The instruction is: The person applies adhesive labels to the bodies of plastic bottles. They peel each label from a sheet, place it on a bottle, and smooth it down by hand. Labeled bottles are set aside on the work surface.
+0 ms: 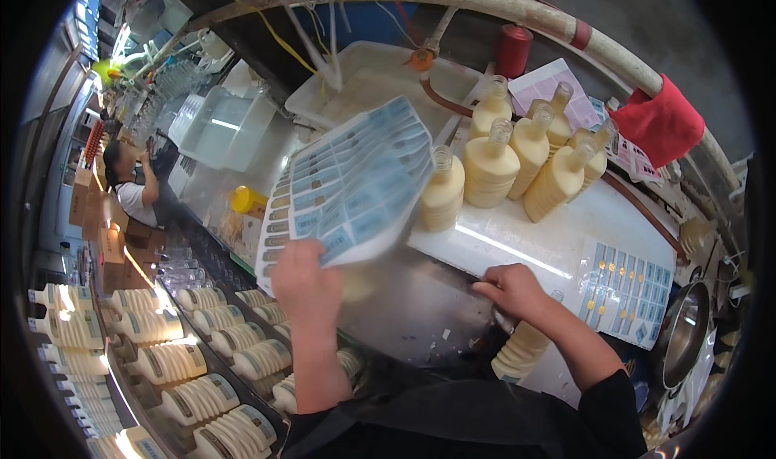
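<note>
The left hand [305,285] holds a sheet of blue labels [352,184] up over the middle of the surface [525,241], its grip pinching the sheet's near edge. The right hand [511,289] rests at the surface's near edge, fingers curled and seemingly pressed together on something too small to make out. Filled bottles [517,164] crowd the far right, a second label sheet [626,289] lies flat near the right edge, and bare room lies between the hands.

Single view: head-worn fisheye camera, looking steeply down and forward from close above the white tabletop [558,233]; forearms enter from the lower edge; straight edges bend near the rim.
</note>
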A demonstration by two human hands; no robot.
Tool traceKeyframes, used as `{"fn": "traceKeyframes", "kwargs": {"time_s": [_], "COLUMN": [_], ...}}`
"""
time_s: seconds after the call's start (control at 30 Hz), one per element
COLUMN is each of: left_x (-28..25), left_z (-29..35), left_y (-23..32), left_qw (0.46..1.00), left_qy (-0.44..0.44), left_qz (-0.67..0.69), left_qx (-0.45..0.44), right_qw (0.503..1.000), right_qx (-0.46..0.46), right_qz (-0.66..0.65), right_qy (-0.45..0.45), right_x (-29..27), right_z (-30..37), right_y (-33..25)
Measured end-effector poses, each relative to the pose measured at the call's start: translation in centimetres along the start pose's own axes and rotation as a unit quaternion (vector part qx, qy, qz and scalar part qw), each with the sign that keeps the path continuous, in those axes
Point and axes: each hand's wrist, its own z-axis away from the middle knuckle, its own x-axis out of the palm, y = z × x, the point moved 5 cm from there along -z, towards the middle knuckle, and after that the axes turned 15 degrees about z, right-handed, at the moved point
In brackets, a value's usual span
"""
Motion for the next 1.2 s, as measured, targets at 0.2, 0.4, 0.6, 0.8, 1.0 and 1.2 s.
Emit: {"fn": "traceKeyframes", "kwargs": {"time_s": [0.2,0.4,0.6,0.8,1.0,1.2], "left_x": [1.6,2.1,1.1,-0.3,3.3,6.9], "left_z": [2.7,3.3,3.8,8.0,4.8,-3.4], "left_y": [0.3,0.2,-0.2,-9.5,-11.8,-12.5], "left_qw": [0.999,0.998,0.996,0.789,0.314,0.333], "left_qy": [0.000,-0.007,-0.084,0.222,0.136,0.175], "left_qz": [-0.005,0.009,0.023,0.504,0.859,0.864], "left_qx": [0.050,0.058,0.019,-0.271,-0.381,-0.335], "right_qw": [0.930,0.775,0.692,0.738,0.740,0.748], "right_qx": [-0.098,-0.015,0.078,0.044,-0.052,-0.112], "right_qz": [-0.354,-0.631,-0.715,-0.673,-0.668,-0.648], "right_qy": [0.038,-0.003,0.051,0.009,0.056,0.089], "right_x": [-1.9,1.7,3.0,-1.5,-8.9,-15.2], "right_z": [-3.1,-7.6,-7.6,-6.9,-8.2,-5.1], "right_y": [-12.1,-17.0,-17.0,-18.6,-21.0,-24.6]}}
